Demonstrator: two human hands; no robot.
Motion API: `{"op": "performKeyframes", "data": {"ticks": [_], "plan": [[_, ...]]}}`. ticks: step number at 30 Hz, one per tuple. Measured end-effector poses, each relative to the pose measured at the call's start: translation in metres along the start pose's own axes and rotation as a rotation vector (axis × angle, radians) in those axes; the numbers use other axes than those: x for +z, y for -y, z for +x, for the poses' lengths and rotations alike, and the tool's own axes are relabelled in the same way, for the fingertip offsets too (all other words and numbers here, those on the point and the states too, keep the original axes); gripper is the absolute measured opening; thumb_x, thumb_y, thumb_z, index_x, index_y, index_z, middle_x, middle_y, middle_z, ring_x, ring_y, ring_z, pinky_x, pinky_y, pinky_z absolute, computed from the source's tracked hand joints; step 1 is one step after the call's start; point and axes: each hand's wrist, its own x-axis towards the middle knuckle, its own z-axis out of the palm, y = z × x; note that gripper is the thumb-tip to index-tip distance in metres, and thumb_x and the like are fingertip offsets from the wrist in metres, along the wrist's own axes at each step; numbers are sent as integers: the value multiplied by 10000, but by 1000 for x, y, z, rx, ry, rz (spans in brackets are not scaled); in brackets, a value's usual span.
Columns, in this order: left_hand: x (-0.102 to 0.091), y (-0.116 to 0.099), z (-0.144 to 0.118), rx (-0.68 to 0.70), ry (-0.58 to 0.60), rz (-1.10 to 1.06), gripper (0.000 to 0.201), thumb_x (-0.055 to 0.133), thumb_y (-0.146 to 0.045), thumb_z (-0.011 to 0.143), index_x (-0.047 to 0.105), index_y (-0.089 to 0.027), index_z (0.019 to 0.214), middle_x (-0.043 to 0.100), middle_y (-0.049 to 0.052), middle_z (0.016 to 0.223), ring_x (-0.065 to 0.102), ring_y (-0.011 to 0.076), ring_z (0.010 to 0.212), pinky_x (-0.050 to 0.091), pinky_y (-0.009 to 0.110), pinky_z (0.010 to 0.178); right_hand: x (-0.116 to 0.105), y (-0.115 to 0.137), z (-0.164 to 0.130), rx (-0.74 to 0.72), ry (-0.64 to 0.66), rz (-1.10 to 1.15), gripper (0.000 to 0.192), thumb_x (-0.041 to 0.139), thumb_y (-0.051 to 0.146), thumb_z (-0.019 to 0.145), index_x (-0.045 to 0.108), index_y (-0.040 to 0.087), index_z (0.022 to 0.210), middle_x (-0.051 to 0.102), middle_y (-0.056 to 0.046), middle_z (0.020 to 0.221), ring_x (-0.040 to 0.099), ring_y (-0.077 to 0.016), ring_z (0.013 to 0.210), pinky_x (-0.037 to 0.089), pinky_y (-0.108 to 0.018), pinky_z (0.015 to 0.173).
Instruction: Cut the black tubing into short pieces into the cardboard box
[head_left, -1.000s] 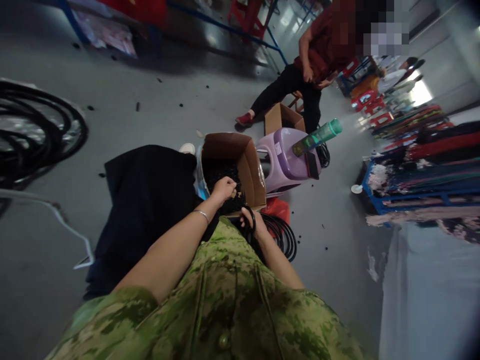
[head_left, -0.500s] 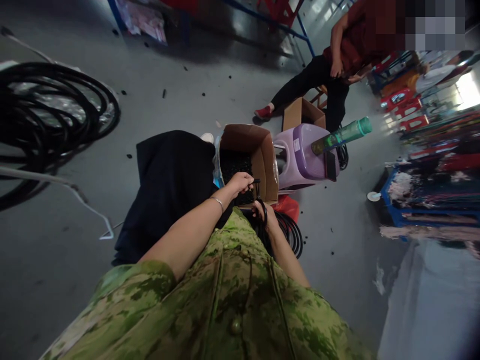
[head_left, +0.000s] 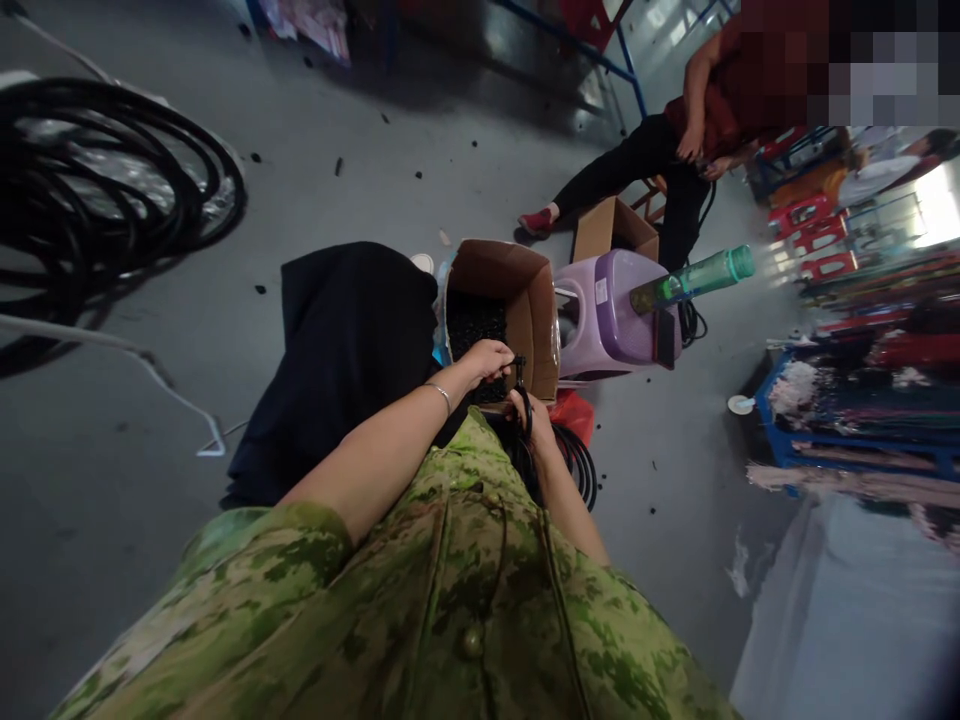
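- Left hand [head_left: 487,359] pinches a small black fitting [head_left: 517,364].
- Right hand [head_left: 527,418] is curled round a thin, looped black hose [head_left: 525,425].
- Just beyond both hands: an open box [head_left: 525,290] of black bits.

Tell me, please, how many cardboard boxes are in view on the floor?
2. One open cardboard box holding small black parts sits just beyond the person's hands; a second box stands behind the purple stool, near the seated person. Others may be hidden.
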Motion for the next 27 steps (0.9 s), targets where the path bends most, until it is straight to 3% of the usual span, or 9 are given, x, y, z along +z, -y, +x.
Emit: {"op": "performKeyframes", "data": {"ticks": [7, 15, 27], "plan": [[1, -1, -1, 0, -12, 2, 142, 564, -95, 894, 579, -144, 761, 552, -35, 560, 369, 49, 391, 262, 203, 430, -3, -3, 2, -62, 11, -55, 515, 585, 685, 796, 558, 193, 646, 547, 16, 606, 468, -126, 602, 338, -233, 568], [0, 0, 2, 10, -25, -2, 97, 655, -148, 846, 604, -139, 764, 567, -26, 578, 391, 48, 408, 284, 194, 446, -1, 2, -1, -14, 21, -28, 518, 592, 699, 774, 553, 198, 650, 544, 14, 593, 475, -134, 598, 345, -236, 565], [2, 0, -1, -3, -16, 20, 183, 608, -105, 861, 560, -146, 690, 519, -39, 538, 352, 55, 403, 268, 210, 460, -1, 3, -1, -4, 25, 12, 524, 598, 712, 760, 611, 191, 702, 556, 17, 602, 487, -132, 597, 359, -231, 565]]}}
